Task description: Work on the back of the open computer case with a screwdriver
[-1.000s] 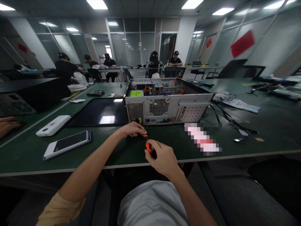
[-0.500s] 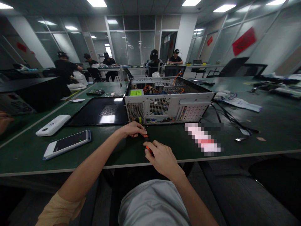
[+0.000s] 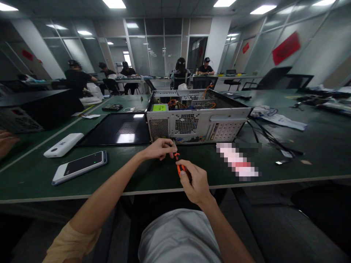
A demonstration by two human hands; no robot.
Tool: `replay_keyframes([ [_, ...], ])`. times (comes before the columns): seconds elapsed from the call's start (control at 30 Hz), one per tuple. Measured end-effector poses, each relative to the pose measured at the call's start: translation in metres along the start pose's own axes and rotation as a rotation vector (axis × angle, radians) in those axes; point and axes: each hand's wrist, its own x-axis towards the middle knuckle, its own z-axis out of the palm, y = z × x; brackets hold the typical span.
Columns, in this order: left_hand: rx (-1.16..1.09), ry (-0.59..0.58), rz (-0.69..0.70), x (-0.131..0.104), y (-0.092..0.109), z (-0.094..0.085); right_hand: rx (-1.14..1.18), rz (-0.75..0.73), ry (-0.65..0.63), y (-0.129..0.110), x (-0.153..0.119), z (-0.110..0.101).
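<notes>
My right hand [image 3: 195, 180] is wrapped around the orange-and-black handle of a screwdriver [image 3: 179, 168], held above the near part of the table. The screwdriver's thin shaft points away from me, toward the computer case. At the shaft, my left hand [image 3: 161, 149] pinches with thumb and forefinger; its other fingers are curled. Whether a small screw is there too, I cannot make out. Just beyond both hands lies an opened computer case [image 3: 187, 124] on its side, its grey back panel and ports facing me. Wires and a green-labelled unit show inside.
A black side panel [image 3: 115, 129] lies left of the case. Nearer are a white power bank [image 3: 63, 145] and a white device with a dark screen [image 3: 80, 167]. Black cables [image 3: 271, 138] and white gloves [image 3: 278, 118] lie right. Another person's hand [image 3: 8, 142] shows far left.
My left hand has shifted slightly right, in front of the ports. The screwdriver has moved right and now shows its shaft beyond my left fingers. A black-and-yellow item near the case is now hidden.
</notes>
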Motion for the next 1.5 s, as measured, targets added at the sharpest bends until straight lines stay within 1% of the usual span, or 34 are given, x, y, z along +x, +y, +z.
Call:
replay_keyframes([
  [0.07,0.157,0.068,0.069,-0.0005,0.0001,0.0009,0.0,-0.028,0.062,0.0017,-0.0028,0.0013],
  [0.13,0.382,0.148,0.131,-0.0007,0.0005,0.0006,0.004,-0.042,0.136,0.0029,-0.0054,0.0027],
  [0.2,0.585,0.196,0.155,-0.0006,0.0013,-0.0005,0.006,-0.045,0.204,0.0034,-0.0072,0.0037],
  [0.27,0.728,0.202,0.134,-0.0002,0.0023,-0.0014,-0.002,-0.038,0.226,0.0032,-0.0078,0.0042],
  [0.4,0.876,0.171,0.04,0.0006,0.0039,-0.0005,-0.018,-0.022,0.167,0.0018,-0.0071,0.0034],
  [0.53,0.913,0.187,-0.014,0.0013,0.003,0.0015,-0.014,-0.043,0.159,0.0015,-0.0063,0.0022],
  [0.83,0.974,0.196,-0.05,0.0029,-0.0023,0.0018,-0.025,-0.035,0.141,0.0017,-0.0063,0.003],
  [1.0,0.937,0.198,-0.039,0.0032,-0.0035,0.0017,-0.03,-0.024,0.135,0.002,-0.0067,0.0031],
  [1.23,0.823,0.156,0.021,0.0035,-0.003,-0.0011,-0.02,-0.03,0.147,0.002,-0.0065,0.0031],
  [1.5,0.818,0.165,0.017,0.0028,-0.0054,-0.003,-0.025,-0.07,0.197,0.0006,-0.0072,0.0021],
])
